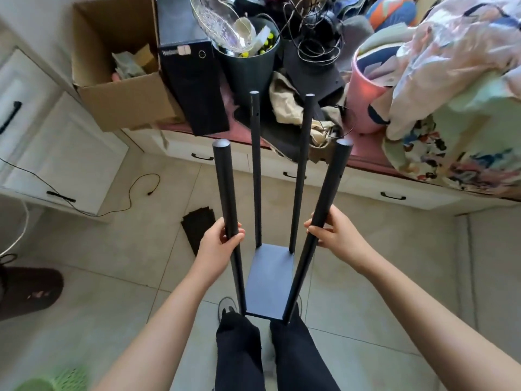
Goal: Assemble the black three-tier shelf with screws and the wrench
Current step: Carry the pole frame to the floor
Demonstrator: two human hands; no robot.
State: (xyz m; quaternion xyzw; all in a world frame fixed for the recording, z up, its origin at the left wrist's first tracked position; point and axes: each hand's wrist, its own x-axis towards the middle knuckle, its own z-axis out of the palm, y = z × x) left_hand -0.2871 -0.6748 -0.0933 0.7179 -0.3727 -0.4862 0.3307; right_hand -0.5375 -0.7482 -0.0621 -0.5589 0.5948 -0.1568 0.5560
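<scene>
- A long white low cabinet (366,190) with black drawer handles runs across the room.
- On its left end stands an open brown cardboard box (118,77).
- Right of the box, a black computer tower (191,80) and a black bucket (248,71).
- Further right, a pink round bin (363,97).
- On the floor before the cabinet lies a thin black cable (135,190).

A lived-in home room: beyond the hands, white drawer cabinets (366,187) piled with laundry (456,88), a cardboard box (121,94).

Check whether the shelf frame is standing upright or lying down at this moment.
Upright. The shelf frame stands on the floor, its four poles rising; the left hand and right hand each grip a near pole.
</scene>
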